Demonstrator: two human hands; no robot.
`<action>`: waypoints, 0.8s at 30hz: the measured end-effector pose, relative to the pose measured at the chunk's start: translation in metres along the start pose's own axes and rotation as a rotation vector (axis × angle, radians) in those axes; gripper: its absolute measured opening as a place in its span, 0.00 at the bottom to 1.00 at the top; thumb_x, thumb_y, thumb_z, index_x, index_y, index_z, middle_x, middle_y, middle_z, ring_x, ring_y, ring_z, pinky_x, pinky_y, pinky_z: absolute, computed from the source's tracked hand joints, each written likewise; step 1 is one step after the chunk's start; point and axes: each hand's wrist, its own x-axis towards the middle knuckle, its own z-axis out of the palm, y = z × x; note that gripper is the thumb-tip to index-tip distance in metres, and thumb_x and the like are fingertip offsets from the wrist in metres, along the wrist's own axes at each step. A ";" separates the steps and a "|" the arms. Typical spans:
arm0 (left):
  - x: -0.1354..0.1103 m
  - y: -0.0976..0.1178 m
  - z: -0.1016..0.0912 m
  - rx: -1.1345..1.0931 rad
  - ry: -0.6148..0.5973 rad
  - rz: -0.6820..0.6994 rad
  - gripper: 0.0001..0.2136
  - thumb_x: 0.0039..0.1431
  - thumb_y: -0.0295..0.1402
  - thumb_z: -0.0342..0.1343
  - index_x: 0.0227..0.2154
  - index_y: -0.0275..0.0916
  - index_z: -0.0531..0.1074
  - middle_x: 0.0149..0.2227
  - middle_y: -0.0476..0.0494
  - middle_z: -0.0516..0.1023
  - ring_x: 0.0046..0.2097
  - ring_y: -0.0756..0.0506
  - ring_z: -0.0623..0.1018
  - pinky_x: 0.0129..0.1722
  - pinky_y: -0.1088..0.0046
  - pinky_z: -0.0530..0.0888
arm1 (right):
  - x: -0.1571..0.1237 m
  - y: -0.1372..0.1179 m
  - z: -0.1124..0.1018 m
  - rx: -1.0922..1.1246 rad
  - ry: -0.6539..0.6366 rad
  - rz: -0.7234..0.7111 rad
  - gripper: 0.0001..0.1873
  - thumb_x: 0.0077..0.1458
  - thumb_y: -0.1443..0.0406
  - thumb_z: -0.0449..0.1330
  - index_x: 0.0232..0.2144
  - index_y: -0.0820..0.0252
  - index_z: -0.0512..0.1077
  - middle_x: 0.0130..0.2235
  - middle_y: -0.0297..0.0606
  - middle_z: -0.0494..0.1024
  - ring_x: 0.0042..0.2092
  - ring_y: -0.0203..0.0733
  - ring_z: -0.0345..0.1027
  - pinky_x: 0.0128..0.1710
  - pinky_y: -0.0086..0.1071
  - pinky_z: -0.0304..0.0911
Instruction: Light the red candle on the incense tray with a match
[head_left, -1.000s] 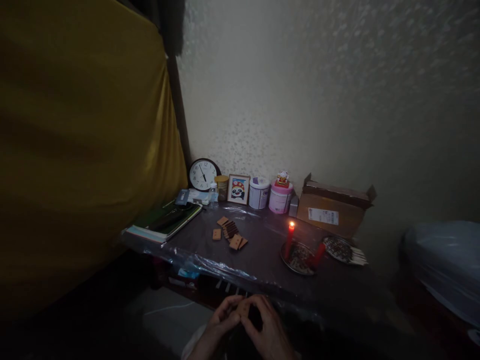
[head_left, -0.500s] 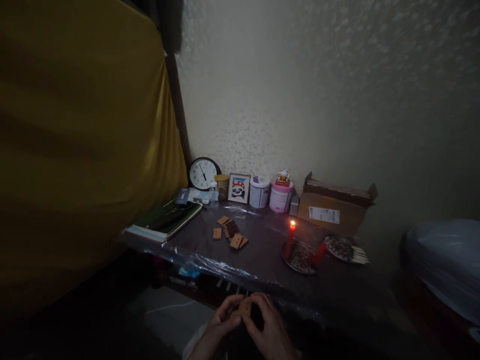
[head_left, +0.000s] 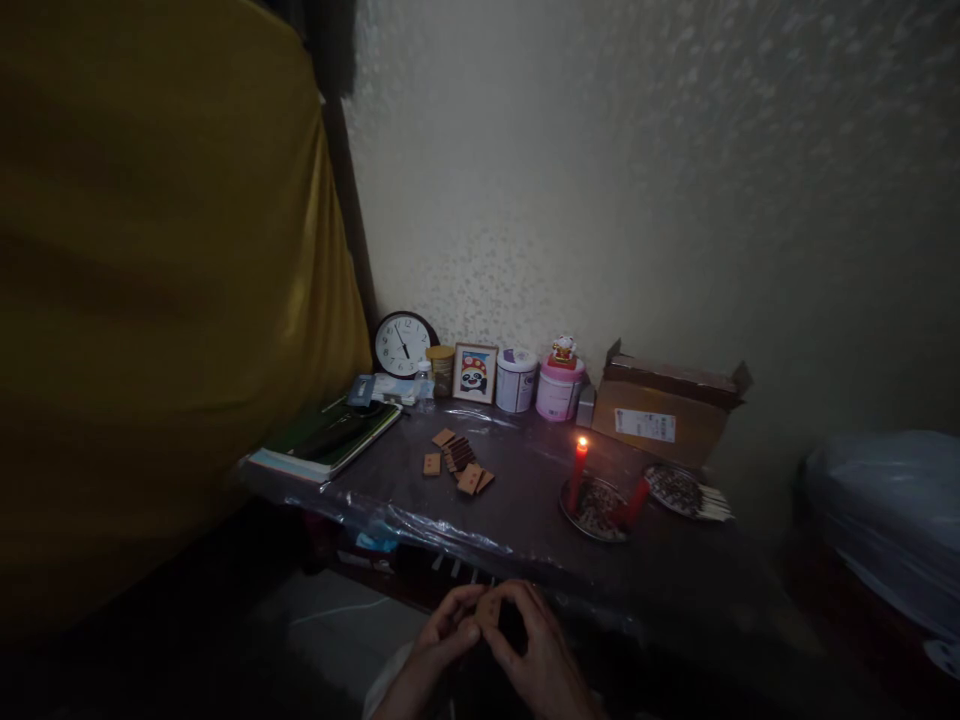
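Observation:
Just in front of the table's near edge, my left hand and my right hand pinch a small tan wooden tile with reddish marks on its face. Fingers and thumbs of both hands are closed on its sides. On the dark table lies a loose group of similar pieces: a lone tan tile, a row of dark-edged tiles and a tan tile resting over another.
A lit red candle stands on a metal plate, with a second red candle leaning there. Behind are a clock, a framed panda picture, tubs and a cardboard box. Books lie left.
The tile between my hands has tilted slightly. My fingers shift a little around it, and the whole view has moved slightly. The pieces on the table stay put.

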 end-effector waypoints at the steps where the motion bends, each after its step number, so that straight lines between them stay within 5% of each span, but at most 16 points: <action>1: 0.000 0.000 0.000 0.002 0.002 -0.002 0.16 0.47 0.34 0.61 0.41 0.43 0.73 0.45 0.41 0.76 0.51 0.40 0.71 0.51 0.65 0.61 | 0.000 0.000 0.000 0.002 0.000 -0.002 0.05 0.54 0.68 0.56 0.35 0.56 0.68 0.38 0.34 0.73 0.43 0.39 0.66 0.45 0.31 0.59; 24: -0.002 0.003 0.004 -0.017 0.001 -0.015 0.15 0.46 0.33 0.61 0.40 0.42 0.74 0.44 0.42 0.77 0.50 0.40 0.72 0.50 0.67 0.64 | 0.000 -0.001 0.000 -0.017 0.005 -0.037 0.05 0.54 0.68 0.55 0.34 0.55 0.68 0.37 0.33 0.73 0.42 0.38 0.67 0.45 0.31 0.60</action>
